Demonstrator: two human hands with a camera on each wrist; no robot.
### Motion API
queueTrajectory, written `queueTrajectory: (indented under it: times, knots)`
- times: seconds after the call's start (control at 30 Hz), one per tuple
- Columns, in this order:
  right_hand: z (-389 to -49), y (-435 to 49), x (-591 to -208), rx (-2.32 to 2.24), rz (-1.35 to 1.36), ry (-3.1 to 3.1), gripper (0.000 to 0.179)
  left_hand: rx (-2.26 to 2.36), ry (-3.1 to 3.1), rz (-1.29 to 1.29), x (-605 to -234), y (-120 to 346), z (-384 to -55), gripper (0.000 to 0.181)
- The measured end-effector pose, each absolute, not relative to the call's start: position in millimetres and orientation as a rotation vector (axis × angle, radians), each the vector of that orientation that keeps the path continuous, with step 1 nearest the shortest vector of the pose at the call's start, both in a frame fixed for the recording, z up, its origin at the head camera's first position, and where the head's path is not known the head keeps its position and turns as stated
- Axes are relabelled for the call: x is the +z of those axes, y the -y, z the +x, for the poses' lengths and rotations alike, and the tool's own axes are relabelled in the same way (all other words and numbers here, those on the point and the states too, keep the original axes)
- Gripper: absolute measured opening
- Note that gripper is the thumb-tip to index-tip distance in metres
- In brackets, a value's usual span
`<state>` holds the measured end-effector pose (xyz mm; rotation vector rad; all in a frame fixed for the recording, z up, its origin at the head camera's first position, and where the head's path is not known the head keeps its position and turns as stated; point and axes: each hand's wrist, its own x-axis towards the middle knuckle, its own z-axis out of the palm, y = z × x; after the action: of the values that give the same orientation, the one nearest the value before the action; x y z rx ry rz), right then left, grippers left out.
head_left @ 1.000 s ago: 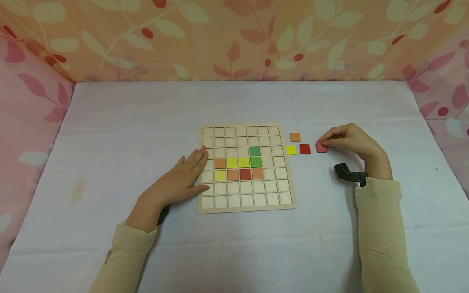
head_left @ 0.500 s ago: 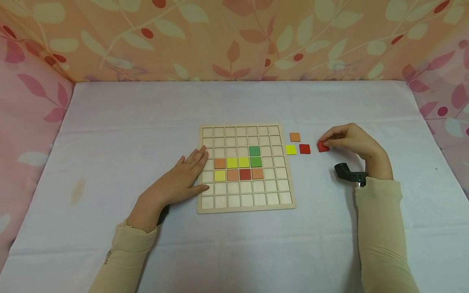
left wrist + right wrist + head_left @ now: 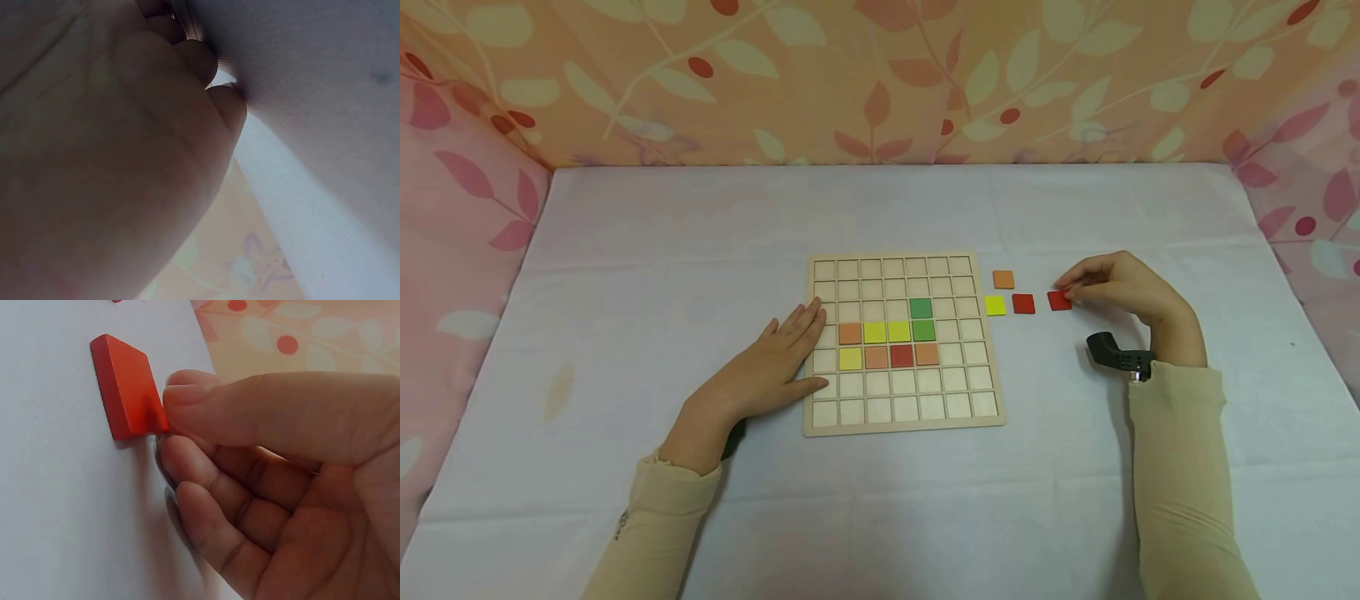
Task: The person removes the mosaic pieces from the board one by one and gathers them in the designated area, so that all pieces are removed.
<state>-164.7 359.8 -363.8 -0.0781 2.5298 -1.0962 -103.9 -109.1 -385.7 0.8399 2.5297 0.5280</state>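
A square wooden grid board (image 3: 905, 430) lies in the middle of the table. My left hand (image 3: 760, 379) rests flat on its left edge, fingers spread; the left wrist view shows mostly my palm (image 3: 112, 162). Farther right, my right hand (image 3: 1127, 287) has its thumb and fingertips at the right edge of a red square tile (image 3: 1058, 301). Seen from the right wrist, the tile (image 3: 128, 390) lies on the cloth, with its near corner pinched between thumb and curled fingers. Another red tile (image 3: 1023, 303), a yellow tile (image 3: 996, 306) and an orange tile (image 3: 1003, 280) lie left of it.
Several coloured tiles sit in the board's cells, among them green tiles (image 3: 921, 308), yellow tiles (image 3: 875, 332) and a red tile (image 3: 902, 356). White cloth (image 3: 700, 250) covers the table. A patterned curtain (image 3: 880, 75) stands behind. A black wrist device (image 3: 1116, 354) sits under the right wrist.
The red tile at my right hand has turned slightly and now looks deeper red. My right fingertips have shifted a little to the right, uncovering more of it. My left hand stays in place.
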Motion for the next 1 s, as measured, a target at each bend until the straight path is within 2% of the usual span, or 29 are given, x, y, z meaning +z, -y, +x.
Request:
queueTrajectory:
  times: [1.0]
  knots:
    - [-163.1, -364.7, -360.5, -1.05, -0.036, -2.535, 0.028, 0.54, -2.524, 0.839, -385.1, 109.7, -103.8, 0.087]
